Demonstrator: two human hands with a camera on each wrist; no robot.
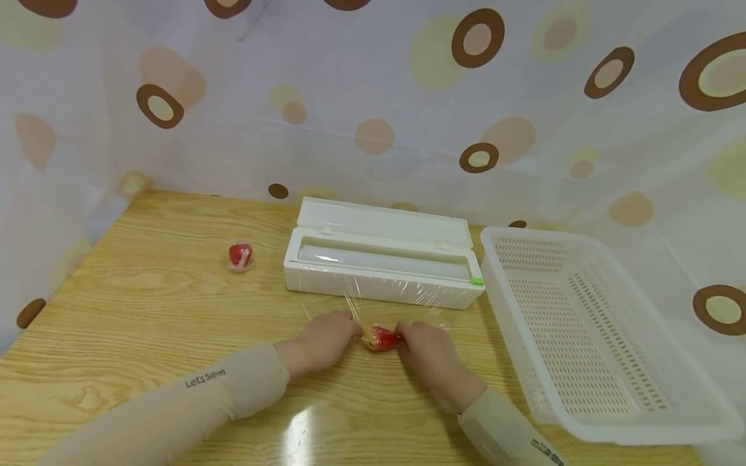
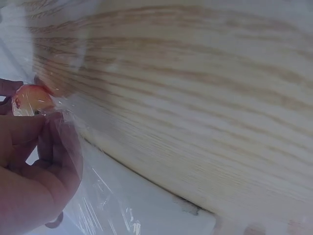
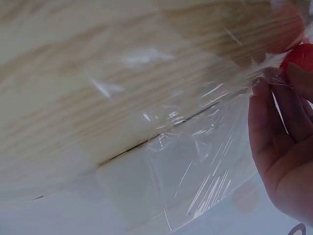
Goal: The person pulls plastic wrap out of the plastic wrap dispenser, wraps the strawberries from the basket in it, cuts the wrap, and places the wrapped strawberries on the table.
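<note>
A small red and yellow fruit, apple-like (image 1: 381, 338), lies on the table in clear plastic wrap (image 3: 210, 142), between both hands. At its left side my left hand (image 1: 326, 340) pinches the gathered film between thumb and fingers. On the other side my right hand (image 1: 431, 362) pinches the film close against the fruit. The film runs in taut creases from the hands back to a white wrap dispenser box (image 1: 379, 285), whose lid stands raised over a roll (image 1: 384, 260). In the left wrist view, film drapes over the fingers (image 2: 58, 147).
A wrapped red fruit (image 1: 240, 255) sits at the back left of the wooden table (image 1: 146, 304). To the right stands a white perforated plastic basket (image 1: 519, 343), close to the dispenser's end. A patterned curtain (image 1: 373, 97) hangs behind the table.
</note>
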